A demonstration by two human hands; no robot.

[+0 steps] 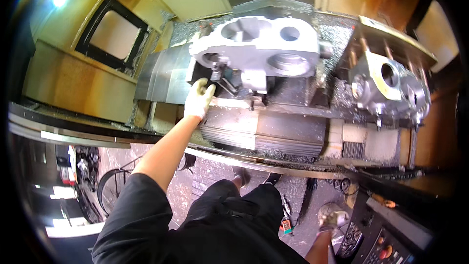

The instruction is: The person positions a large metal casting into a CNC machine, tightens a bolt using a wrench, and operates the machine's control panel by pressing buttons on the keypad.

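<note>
My left hand (198,100), in a pale work glove, reaches into the machine with fingers apart. Its fingertips are beside a dark clamp (218,76) at the lower left of a large silver metal casting (254,51); whether they touch it I cannot tell. Large round bores run through the casting, which sits on a fixture. Down at the lower right, my gloved right hand (334,219) hangs low next to a control panel (383,252). Its fingers are blurred, so whether it holds anything is unclear.
Another metal casting (386,80) is mounted on a fixture at the right. Metal chips (334,36) lie behind and around the fixtures. A machine sill (234,156) runs between my body and the work area. A tool with a green-and-orange end (286,222) is near my legs.
</note>
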